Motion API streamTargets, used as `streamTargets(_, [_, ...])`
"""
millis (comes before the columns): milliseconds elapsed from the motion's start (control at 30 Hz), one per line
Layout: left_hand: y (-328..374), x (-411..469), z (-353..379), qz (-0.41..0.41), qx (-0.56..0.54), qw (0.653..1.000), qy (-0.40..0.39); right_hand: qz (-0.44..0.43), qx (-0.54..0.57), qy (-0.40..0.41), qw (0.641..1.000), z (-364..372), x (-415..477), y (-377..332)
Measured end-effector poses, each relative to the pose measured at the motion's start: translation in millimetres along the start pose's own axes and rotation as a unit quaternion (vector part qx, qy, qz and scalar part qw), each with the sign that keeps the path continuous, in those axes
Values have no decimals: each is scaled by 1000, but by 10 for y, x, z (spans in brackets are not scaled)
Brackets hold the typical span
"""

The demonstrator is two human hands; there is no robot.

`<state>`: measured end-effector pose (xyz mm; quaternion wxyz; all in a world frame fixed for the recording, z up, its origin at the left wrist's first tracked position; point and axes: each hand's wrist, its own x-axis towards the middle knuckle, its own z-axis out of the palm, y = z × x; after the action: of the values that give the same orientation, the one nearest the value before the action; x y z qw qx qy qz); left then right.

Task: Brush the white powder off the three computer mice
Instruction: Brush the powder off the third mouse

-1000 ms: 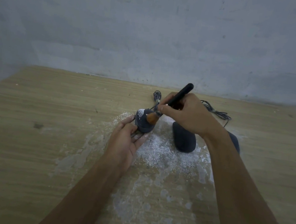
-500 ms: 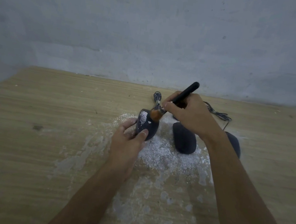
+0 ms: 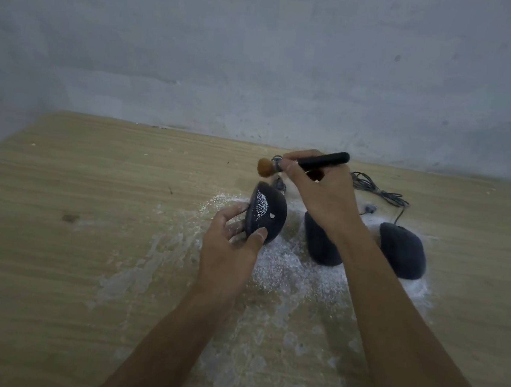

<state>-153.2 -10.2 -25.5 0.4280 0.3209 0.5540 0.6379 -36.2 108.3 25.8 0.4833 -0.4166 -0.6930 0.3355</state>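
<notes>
My left hand (image 3: 226, 250) grips a dark mouse (image 3: 272, 215) tilted up on its side above the wooden table (image 3: 54, 235); a streak of white powder clings to its upper left. My right hand (image 3: 320, 194) holds a brush (image 3: 311, 164) with a black handle and orange-brown bristles, lifted just above and clear of that mouse. A second dark mouse (image 3: 321, 244) rests on the table partly behind my right wrist. The third mouse (image 3: 402, 249) lies further right. White powder (image 3: 287, 269) is scattered on the table beneath them.
Dark mouse cables (image 3: 380, 190) lie coiled behind the mice near the grey wall (image 3: 262, 52). Smeared powder streaks run toward the table's near edge. Bare wood stretches to the left and far right.
The brush has lifted off the held mouse and swung up to its far end. My left hand has tilted the mouse more upright, showing the powder streak.
</notes>
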Motion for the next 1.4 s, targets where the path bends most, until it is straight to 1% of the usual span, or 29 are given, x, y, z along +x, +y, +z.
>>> streamTargets(67, [-4, 6, -3, -1, -6, 1000, -2, 19, 36, 32, 999, -50, 34, 12])
streamTargets(100, [-4, 13, -1, -1, -11, 1000, -2, 30, 37, 25, 999, -77, 45, 25])
streamTargets(167, [-7, 16, 1, -6, -17, 1000, -2, 39, -4, -11, 999, -62, 12, 50])
streamTargets(200, [-9, 15, 8, -11, -23, 1000, -3, 37, -25, -10, 999, -36, -6, 70])
streamTargets(233, [-14, 17, 9, -16, -30, 999, -3, 37, -34, 17, 999, -8, -9, 83])
streamTargets(300, [-19, 25, 6, -26, -43, 999, -1, 48, 0, 82, 996, 3, 7, 74])
streamTargets(333, [-17, 35, 3, -31, -49, 998, 0, 51, 19, 92, 994, -13, 20, 71])
streamTargets(400, [-11, 56, -3, -37, -59, 998, -1, 63, 24, 59, 996, -41, 29, 70])
streamTargets(467, [-14, 54, -9, -37, -62, 997, -4, 56, -37, 37, 997, -21, 3, 83])
streamTargets(500, [-15, 51, -8, -36, -61, 997, -6, 47, -66, 51, 995, -7, -10, 85])
streamTargets(533, [-16, 45, -7, -35, -61, 997, -8, 42, -70, 70, 994, 2, -22, 70])
streamTargets(567, [-16, 41, -8, -34, -64, 997, -8, 37, -50, 79, 995, 0, -26, 42])
streamTargets(633, [-7, 50, -6, -35, -74, 997, -4, 22, -17, 64, 998, -43, -18, -25])
streamTargets(767, [7, 68, -1, -31, -80, 996, 3, -10, -68, -29, 997, -99, -24, -107])
streamTargets(833, [1, 61, 4, -29, -75, 997, 4, -29, -68, -62, 995, -48, -48, -140])
streamTargets(867, [-3, 52, 3, -29, -74, 997, 4, -35, -56, -65, 996, -23, -59, -151])
streamTargets(933, [-3, 48, 0, -32, -80, 996, 5, -36, -19, -45, 998, -11, -58, -166])
streamTargets(1000, [4, 52, -6, -37, -94, 995, 3, -11, 2, -14, 1000, -72, -31, -142])
streamTargets(1033, [6, 55, -9, -38, -98, 994, 3, 3, -3, -15, 1000, -114, -11, -116])
streamTargets(1133, [1, 56, 0, -40, -102, 994, 1, 9, -42, -88, 995, -157, -36, -84])
streamTargets(1167, [0, 59, 6, -39, -101, 994, 0, -1, -44, -95, 995, -135, -53, -100])
streamTargets(1233, [-3, 61, 12, -39, -101, 994, -2, -13, -20, -69, 997, -111, -57, -127])
streamTargets(1300, [0, 70, 6, -41, -107, 993, -2, 7, -2, -47, 999, -126, -35, -127])
streamTargets(1333, [1, 77, 1, -43, -112, 993, -1, 19, -7, -52, 998, -150, -20, -111])
streamTargets(1400, [-4, 85, -7, -46, -120, 992, 2, 19, -29, -88, 995, -173, -27, -104])
